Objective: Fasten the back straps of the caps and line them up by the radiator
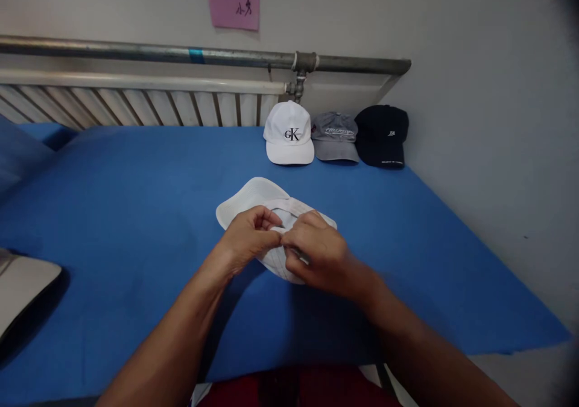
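Observation:
A white baseball cap lies in the middle of the blue-covered table, its brim pointing to the far left and its inside partly showing. My left hand pinches the near edge of this cap from the left, thumb and fingers closed. From the right, my right hand grips the same edge close by, its fingers curled. The fingertips of both hands nearly meet at a narrow white strap or band. Just what part the fingers hold is mostly hidden beneath them.
Along the back stand a white cap with dark letters, a grey cap and a black cap. A pale brim reaches in at the left edge. Behind the blue cloth run a radiator and a metal pipe.

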A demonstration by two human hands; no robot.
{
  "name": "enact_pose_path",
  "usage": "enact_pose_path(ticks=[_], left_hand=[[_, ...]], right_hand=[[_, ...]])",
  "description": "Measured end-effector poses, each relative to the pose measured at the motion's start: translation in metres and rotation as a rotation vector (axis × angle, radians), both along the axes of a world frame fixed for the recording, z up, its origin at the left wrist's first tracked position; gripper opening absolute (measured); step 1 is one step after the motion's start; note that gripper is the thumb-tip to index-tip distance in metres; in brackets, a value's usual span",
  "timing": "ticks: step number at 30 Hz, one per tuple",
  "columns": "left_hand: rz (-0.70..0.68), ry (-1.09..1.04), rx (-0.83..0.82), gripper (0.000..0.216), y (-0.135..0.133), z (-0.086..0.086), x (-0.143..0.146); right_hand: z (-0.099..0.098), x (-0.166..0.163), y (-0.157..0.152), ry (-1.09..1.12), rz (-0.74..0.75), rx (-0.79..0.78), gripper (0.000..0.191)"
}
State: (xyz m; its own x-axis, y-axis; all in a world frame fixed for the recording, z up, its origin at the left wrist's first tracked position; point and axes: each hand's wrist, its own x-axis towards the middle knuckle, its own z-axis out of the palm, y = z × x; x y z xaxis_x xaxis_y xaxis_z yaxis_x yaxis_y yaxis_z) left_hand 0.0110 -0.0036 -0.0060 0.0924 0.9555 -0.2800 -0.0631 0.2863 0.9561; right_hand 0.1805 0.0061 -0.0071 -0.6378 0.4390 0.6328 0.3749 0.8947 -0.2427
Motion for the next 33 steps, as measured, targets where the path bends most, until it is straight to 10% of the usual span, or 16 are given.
enact_pose_path(ticks=[14, 33], left_hand=[[0.063, -0.027, 0.027, 0.024, 0.001, -0.001, -0.001], [0.048, -0.084, -0.003, 0.023, -0.002, 0.002, -0.002]], right_hand=[[0.004, 0.009, 0.008, -0.048, 0.001, -0.194, 0.013], [0.009, 0.005, 0.000, -0.257, -0.117, -0.004, 0.023]])
